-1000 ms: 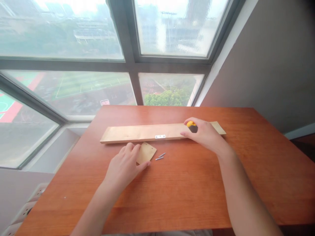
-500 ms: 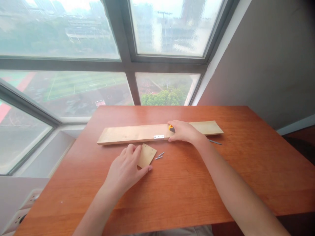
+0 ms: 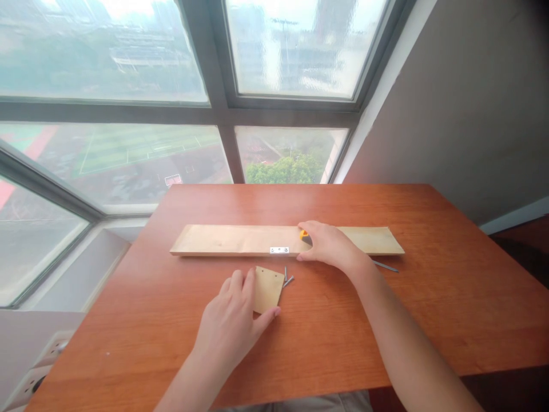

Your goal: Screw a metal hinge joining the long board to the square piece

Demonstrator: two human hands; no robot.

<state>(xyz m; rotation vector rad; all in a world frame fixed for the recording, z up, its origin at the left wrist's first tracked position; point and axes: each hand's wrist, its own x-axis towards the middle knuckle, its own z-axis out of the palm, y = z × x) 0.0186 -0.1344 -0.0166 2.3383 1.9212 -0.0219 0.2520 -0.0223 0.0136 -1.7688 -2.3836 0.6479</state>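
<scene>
My left hand (image 3: 238,312) is closed on a small square wooden piece (image 3: 268,290) with two holes near its far edge, thumb and fingers at its sides. Two screws (image 3: 288,279) lie against the right side of that piece. My right hand (image 3: 328,246) spans a long wooden board (image 3: 235,239), fingers over the far edge and thumb at the near one. In the same palm sits a screwdriver with a yellow and dark handle (image 3: 305,236); its grey shaft shows beyond the wrist. A metal bracket (image 3: 279,250) is on the board's near edge, left of my right thumb.
The reddish-brown wooden table (image 3: 343,343) stands against large windows (image 3: 295,51). A grey wall (image 3: 463,114) rises on the right. Wall sockets (image 3: 32,383) are at the lower left, beside the table edge.
The long board has come nearer and turned, its right end swinging toward me, with my right hand and the screwdriver. My left hand has shifted right and nearer with the small piece; the screws have moved.
</scene>
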